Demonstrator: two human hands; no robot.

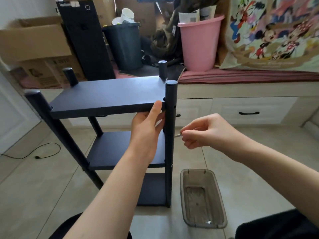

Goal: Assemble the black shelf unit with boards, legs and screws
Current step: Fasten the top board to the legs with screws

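The black shelf unit stands on the tiled floor with three boards between round legs. My left hand (148, 125) grips the front right corner of the top board (110, 95), thumb on the front edge and fingers underneath, next to the near right leg (170, 135). This leg has small holes in its side at the top board's height. My right hand (203, 131) pinches a small silver screw (177, 135), its tip pointing left and almost touching that leg below the top board. The middle board (117, 149) and bottom board (151, 188) lie lower down.
A clear grey plastic tray (202, 197) lies on the floor right of the unit with a small silver part inside. Behind stand a pink bin (200, 44), a dark bin (124, 45), cardboard boxes and white drawers (248, 111). A black cable (43, 152) lies on the left floor.
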